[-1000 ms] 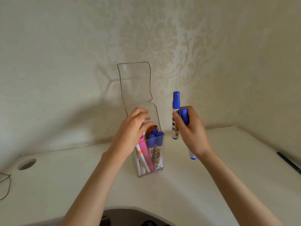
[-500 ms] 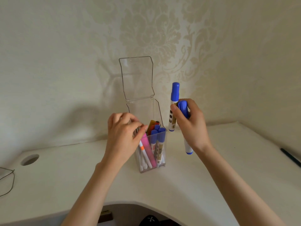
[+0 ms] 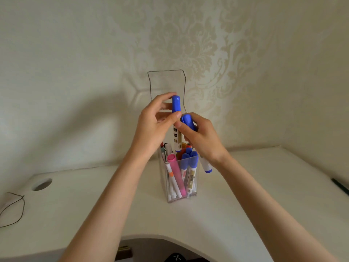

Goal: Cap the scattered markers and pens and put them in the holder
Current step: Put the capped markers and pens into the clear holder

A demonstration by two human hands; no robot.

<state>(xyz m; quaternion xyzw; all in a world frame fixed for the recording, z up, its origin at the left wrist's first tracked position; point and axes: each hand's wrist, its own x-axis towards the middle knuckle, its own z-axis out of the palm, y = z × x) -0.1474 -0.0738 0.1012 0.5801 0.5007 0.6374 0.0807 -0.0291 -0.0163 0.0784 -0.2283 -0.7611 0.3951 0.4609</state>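
Head view shows both our hands up over the holder [image 3: 181, 199]. Our left hand [image 3: 151, 129] pinches one blue marker [image 3: 176, 104] near its cap and stands it straight up, with its bottom end just above the open top. Our right hand [image 3: 204, 140] is wrapped round a second blue marker [image 3: 188, 122] (its cap is on too). We think this step is dropping capped markers in. Next we should lower the first one into a gap between the markers inside, then let go. One black pen [image 3: 340, 186] lies far off on the counter [image 3: 264, 195].
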